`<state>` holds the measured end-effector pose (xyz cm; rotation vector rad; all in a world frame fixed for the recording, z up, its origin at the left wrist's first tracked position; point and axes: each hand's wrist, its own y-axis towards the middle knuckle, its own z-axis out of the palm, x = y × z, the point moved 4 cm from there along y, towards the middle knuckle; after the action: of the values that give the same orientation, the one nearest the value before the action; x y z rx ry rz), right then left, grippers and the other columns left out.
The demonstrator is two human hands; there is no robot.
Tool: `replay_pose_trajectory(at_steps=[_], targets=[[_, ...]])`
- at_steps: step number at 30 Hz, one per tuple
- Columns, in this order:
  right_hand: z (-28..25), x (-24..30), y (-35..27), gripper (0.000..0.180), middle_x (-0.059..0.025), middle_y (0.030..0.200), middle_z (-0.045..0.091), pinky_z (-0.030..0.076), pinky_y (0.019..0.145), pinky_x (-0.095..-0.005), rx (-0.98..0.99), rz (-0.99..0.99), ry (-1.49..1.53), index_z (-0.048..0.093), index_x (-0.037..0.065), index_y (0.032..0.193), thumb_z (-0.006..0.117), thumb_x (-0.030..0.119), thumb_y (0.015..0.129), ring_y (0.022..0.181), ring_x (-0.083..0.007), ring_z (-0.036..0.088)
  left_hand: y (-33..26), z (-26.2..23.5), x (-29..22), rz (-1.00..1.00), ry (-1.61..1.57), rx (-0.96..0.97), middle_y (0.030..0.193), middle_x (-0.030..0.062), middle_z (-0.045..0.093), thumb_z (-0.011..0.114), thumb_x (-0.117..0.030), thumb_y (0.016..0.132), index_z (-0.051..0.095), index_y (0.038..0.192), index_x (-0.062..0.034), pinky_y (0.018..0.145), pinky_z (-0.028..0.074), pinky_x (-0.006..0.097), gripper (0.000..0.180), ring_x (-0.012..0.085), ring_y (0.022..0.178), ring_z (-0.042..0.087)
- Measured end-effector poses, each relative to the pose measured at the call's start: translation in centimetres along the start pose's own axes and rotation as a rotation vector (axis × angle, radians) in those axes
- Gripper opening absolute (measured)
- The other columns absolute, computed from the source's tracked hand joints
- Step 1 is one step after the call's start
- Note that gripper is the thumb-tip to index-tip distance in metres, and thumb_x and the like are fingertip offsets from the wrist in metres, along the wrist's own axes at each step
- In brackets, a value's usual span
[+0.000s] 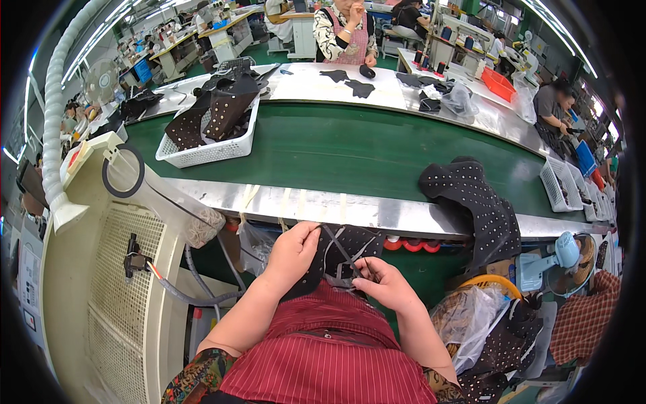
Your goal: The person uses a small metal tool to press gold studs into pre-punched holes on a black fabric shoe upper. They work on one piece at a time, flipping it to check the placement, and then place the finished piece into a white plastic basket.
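A narrow dark strip (342, 250) runs slantwise between my two hands, above my lap. My left hand (294, 252) is closed, pinching the strip's upper end between thumb and fingers. Lower down and to the right, my right hand (385, 281) pinches the other end with thumb and forefinger. Beneath the strip, a black dotted fabric piece (360, 240) lies over my lap against the red striped apron (330, 357). More black dotted pieces (471, 195) hang over the conveyor's metal edge at the right.
A green conveyor belt (336, 145) crosses ahead, carrying a white basket (208, 153) of perforated dark pieces. At left stands a cream machine housing (124, 269) with a clear tube (168, 195). A yellow-rimmed basket (494, 279) and a blue fan (548, 259) are at right. A person (346, 37) faces me across the belt.
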<state>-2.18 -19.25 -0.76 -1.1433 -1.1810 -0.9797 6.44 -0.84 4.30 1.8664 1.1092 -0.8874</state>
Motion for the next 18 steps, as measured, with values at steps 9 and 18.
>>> replay_pose_trajectory(at_steps=[9, 18], targets=[[0.21, 0.87, -0.39, 0.028, 0.0035, 0.083, 0.058, 0.04, 0.064, -0.0185, -0.002, 0.042, -0.042, 0.058, 0.0, 0.108, 0.065, 0.011, 0.083, 0.071, -0.0021, 0.046, -0.1, 0.01, 0.5, 0.014, -0.026, -0.041, 0.082, 0.0099, 0.061, 0.051, -0.01, 0.09, 0.06, 0.101, 0.0005, 0.067, 0.046, 0.028, 0.017, 0.0173, 0.073, 0.058], [0.1, 0.06, -0.33, 0.024, 0.0026, 0.081, 0.058, 0.041, 0.063, -0.019, 0.013, 0.046, -0.061, 0.059, -0.001, 0.104, 0.064, 0.009, 0.083, 0.07, -0.0027, 0.049, -0.33, -0.06, 1.07, 0.0, -0.04, -0.043, 0.076, 0.0061, 0.059, 0.052, -0.01, 0.091, 0.059, 0.098, 0.0006, 0.063, 0.044, 0.026, 0.015, 0.0122, 0.066, 0.054]])
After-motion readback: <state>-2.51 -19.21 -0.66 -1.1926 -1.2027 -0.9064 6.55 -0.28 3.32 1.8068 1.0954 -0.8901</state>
